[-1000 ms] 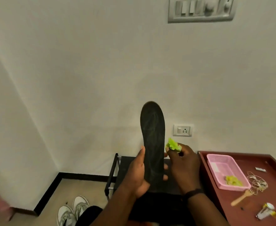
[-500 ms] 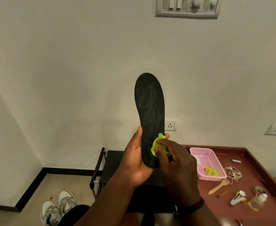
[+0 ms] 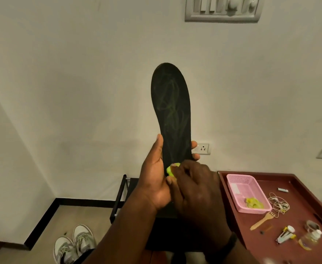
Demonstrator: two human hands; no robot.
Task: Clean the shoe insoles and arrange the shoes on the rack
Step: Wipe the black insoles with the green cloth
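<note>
The left hand (image 3: 154,180) grips the black insole (image 3: 172,111) upright by its heel end, thumb along the left edge and fingertips (image 3: 195,144) wrapped round the right edge, toe end up against the white wall (image 3: 80,92). The right hand (image 3: 196,189) pinches a small green cloth (image 3: 170,169) against the insole's lower part, just above the left palm; fingers curled round the wad, most of it hidden. Vs 0.5 s ago: cloth and right hand sit lower on the insole, nearer the heel, and more of the cloth is covered by the fingers; 1 s ago the cloth was off the surface, beside the insole's right edge. Left grip is unchanged. Faint pale streaks show on the insole's upper and mid face. A dark band sits on the right wrist (image 3: 225,246). Behind the hands is the black shoe rack (image 3: 121,195); on the floor to its left, a pair of white sneakers (image 3: 74,244), side by side. To the right, a red-brown tray table (image 3: 308,210) carries a pink basket (image 3: 238,180) w/ a green cloth scrap (image 3: 254,202) inside, plus a wooden fork (image 3: 261,222), a coil of thin cord (image 3: 278,203) and small bottles (image 3: 310,238).
</note>
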